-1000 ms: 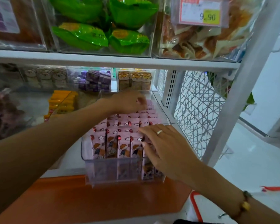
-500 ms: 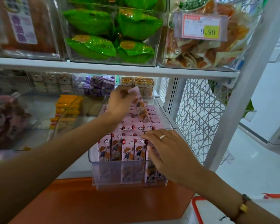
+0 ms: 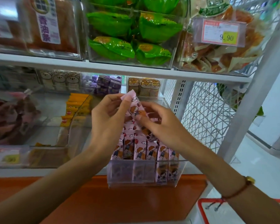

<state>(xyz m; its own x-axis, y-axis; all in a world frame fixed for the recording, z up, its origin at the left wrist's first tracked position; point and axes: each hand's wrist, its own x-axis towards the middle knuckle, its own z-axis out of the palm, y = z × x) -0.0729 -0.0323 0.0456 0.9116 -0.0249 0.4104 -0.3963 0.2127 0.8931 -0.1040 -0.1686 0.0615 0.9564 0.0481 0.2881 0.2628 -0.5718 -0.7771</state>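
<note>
**Shelf rack** [image 3: 120, 70]: white painted metal, flat boards, square upright at right. The right side is a panel of **wire mesh** [image 3: 205, 110], thin white rods crossing in a lattice.

**Ledge** [image 3: 120, 204]: orange, smooth, matte, running along the near edge below the lower shelf.

**Clear bin** [image 3: 113, 183]: rigid transparent plastic, rectangular, open top, frosted low front wall. It sits on the lower shelf, its near end over the ledge.

**Green packets** [image 3: 131, 34]: glossy crinkled foil, pillow-shaped, heaped in a clear box on the upper shelf, far centre.

**Pink packets** [image 3: 140, 151]: slim upright sticks, printed with a cartoon child and red balloon, packed in tight rows inside the clear bin.

**Left hand** [image 3: 108, 117]: raised over the bin, fingers curled, thumb and fingertips pinching the held packet's upper end.

**Right hand** [image 3: 160, 125]: just right of the left hand, thumb and bent fingers gripping the same packet lower down. A beaded bracelet [image 3: 242, 186] circles the wrist.

**Held packet** [image 3: 134, 109]: one pink stick, crimped ends, tilted with its top towards the far left, above the rows in the bin.

**Price tag** [image 3: 220, 32]: clear sleeve, white card, yellow patch reading 9.90, upper right.
</note>
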